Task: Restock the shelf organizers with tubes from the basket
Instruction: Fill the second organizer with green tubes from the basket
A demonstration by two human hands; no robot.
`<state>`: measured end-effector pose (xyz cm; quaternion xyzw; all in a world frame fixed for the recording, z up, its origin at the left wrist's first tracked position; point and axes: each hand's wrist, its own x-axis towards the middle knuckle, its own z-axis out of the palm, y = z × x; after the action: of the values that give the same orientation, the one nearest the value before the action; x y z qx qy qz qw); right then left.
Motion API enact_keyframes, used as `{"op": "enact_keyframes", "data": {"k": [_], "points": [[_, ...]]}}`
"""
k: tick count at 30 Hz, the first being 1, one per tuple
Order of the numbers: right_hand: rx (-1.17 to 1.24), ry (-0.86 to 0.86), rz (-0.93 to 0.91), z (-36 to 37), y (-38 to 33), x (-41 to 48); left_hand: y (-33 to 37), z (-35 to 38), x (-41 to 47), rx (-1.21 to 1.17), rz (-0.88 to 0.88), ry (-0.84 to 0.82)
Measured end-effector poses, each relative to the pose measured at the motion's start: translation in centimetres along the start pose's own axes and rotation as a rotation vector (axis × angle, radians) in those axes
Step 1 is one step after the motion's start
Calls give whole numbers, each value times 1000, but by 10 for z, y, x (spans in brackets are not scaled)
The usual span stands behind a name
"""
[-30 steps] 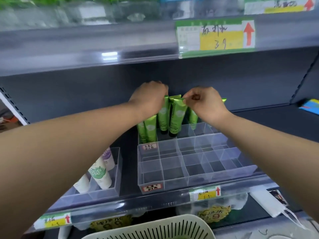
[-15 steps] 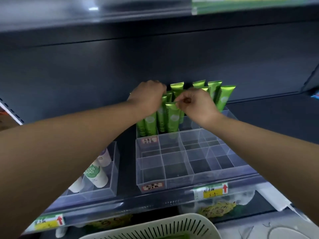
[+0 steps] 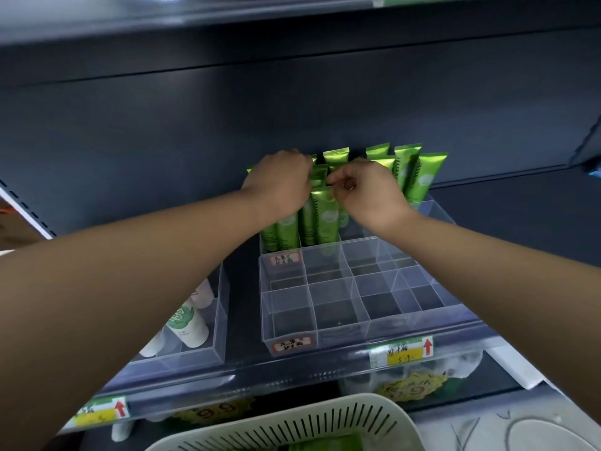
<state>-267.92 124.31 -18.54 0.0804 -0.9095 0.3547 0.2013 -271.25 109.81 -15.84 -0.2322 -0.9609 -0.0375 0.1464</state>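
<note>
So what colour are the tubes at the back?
The tubes are shiny green with a pale round mark, clearest in the head view.

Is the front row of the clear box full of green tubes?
No, the front compartments of the clear organizer hold nothing; the green tubes stand only at the back.

Handwritten shelf tags and labels, mostly too blurred to read.
The right tag has a red up-arrow and handwriting on yellow resembling "5.9". The left tag has the same arrow, but its writing is illegible. The front label and back label on the organizer bear unreadable handwritten characters. A yellow sticker below reads "99". Lettering runs down the tubes, too small to read.
</note>
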Motion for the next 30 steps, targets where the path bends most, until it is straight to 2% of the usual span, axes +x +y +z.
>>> {"op": "enact_keyframes", "data": {"k": [9, 15, 21, 30], "points": [[-42, -2, -10, -9, -14, -11, 4, -12, -16, -18, -20, -12], [-262, -70, -116, -17, -29, -29, 5, -25, -39, 126, 34, -57], [-439, -125, -100, -22, -47, -46, 11, -46, -67, 171, 30, -71], [-473, -145, -90, -35, -84, -81, 17, -78, -121, 193, 4, -25]]}}
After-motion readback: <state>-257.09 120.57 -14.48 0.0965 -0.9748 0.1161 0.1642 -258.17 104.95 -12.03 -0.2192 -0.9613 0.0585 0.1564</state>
